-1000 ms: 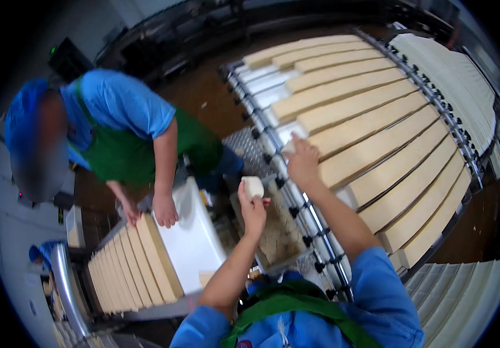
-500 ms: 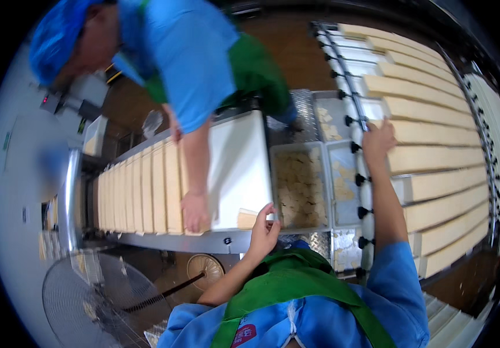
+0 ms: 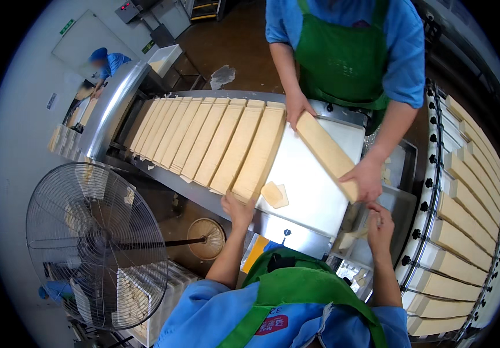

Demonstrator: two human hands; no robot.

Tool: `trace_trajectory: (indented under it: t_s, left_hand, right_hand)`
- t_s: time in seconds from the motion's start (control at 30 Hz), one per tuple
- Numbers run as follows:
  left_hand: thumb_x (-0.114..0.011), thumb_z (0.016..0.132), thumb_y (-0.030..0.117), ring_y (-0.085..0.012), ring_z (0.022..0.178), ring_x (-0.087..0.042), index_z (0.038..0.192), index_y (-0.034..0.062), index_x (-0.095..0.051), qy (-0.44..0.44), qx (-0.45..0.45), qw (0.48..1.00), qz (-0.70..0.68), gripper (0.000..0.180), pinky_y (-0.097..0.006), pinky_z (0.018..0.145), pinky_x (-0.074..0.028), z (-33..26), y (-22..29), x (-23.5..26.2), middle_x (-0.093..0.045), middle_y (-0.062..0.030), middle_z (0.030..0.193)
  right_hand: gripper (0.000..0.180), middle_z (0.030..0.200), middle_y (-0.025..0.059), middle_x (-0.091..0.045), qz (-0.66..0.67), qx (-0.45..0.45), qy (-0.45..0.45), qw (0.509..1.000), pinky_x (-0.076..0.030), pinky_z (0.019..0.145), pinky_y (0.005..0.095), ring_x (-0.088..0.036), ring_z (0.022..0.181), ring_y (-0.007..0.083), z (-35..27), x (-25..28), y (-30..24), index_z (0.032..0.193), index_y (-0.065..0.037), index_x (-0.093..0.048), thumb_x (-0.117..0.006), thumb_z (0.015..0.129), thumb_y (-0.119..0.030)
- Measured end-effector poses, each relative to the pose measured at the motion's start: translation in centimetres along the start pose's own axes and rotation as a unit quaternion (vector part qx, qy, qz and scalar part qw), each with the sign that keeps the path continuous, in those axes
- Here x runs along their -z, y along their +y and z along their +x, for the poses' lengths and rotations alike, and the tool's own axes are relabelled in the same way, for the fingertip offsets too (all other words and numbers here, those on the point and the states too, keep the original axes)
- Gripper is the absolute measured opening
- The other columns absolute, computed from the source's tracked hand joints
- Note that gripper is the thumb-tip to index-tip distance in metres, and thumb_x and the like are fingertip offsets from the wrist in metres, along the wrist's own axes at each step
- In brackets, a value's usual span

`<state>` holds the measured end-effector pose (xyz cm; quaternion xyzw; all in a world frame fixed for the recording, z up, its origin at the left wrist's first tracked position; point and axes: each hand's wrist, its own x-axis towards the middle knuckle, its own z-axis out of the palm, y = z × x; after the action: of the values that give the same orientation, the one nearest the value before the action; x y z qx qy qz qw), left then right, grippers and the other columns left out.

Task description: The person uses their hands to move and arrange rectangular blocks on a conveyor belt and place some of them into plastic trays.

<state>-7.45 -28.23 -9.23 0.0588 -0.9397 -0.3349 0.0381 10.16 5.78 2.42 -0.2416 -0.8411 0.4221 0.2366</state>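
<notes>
Long pale stacks of thin dough sheets (image 3: 221, 142) lie side by side on the conveyor. At the near end of the rightmost stack (image 3: 264, 152), my left hand (image 3: 238, 211) has its fingers and thumb around the end. My right hand (image 3: 380, 231) is curled above the grey bins, close to the co-worker's hand; whether it holds anything is hidden. Across from me, a co-worker (image 3: 348, 58) in a green apron holds another stack (image 3: 326, 153) by both ends, slantwise over the white board (image 3: 305, 174). Two loose dough pieces (image 3: 274, 195) lie on that board.
At right stands a rack (image 3: 430, 191) with black knobs, bearing many similar stacks. Bins with dough scraps (image 3: 398, 211) sit between it and the conveyor. A large wire-caged fan (image 3: 96, 243) stands at lower left. Another person (image 3: 109, 62) works at the far left.
The view has turned. My right hand has come back from the rack; my left has moved to a stack's end. The co-worker, earlier leaning over the conveyor, stands farther right, holding a stack.
</notes>
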Motion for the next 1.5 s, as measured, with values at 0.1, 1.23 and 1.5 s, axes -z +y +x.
trace_trajectory:
  t_s: [0.1,1.23,1.5]
  left_hand:
    - [-0.077,0.068,0.013,-0.0476,0.117,-0.032,0.135,-0.0063,-0.025,-0.068,0.015,0.997,-0.032,0.087,-0.048,0.102,-0.030,1.7,1.7,0.0,-0.031,-0.0322,0.127]
    - [-0.076,0.074,0.029,-0.0498,0.091,-0.054,0.129,-0.0072,-0.024,-0.321,-0.200,0.926,-0.003,0.084,-0.051,0.081,-0.049,3.7,7.2,-1.4,-0.038,-0.0339,0.113]
    - [-0.072,0.073,0.008,-0.0453,0.104,-0.047,0.131,0.0001,-0.035,-0.316,-0.310,0.890,-0.112,0.069,-0.047,0.092,-0.040,-3.2,14.9,-3.4,-0.031,-0.0293,0.123]
  right_hand:
    - [0.015,0.095,0.0142,-0.065,-0.029,0.051,-0.050,0.997,-0.046,0.084,0.0361,-0.060,0.092,0.0292,2.0,-4.0,-2.2,0.097,-0.002,-0.066,-0.057,0.087,-0.008]
    - [0.101,0.151,0.0297,-0.008,-0.204,-0.331,-0.020,0.921,-0.029,0.108,0.0452,-0.021,0.137,0.0444,18.3,-19.8,-3.8,0.141,0.006,-0.027,-0.070,0.070,-0.052]
    - [0.084,0.135,0.0243,-0.029,-0.088,-0.343,0.332,0.875,-0.042,0.096,0.0478,-0.047,0.116,0.0450,7.0,-3.5,1.9,0.134,-0.001,-0.024,-0.069,0.070,-0.032]
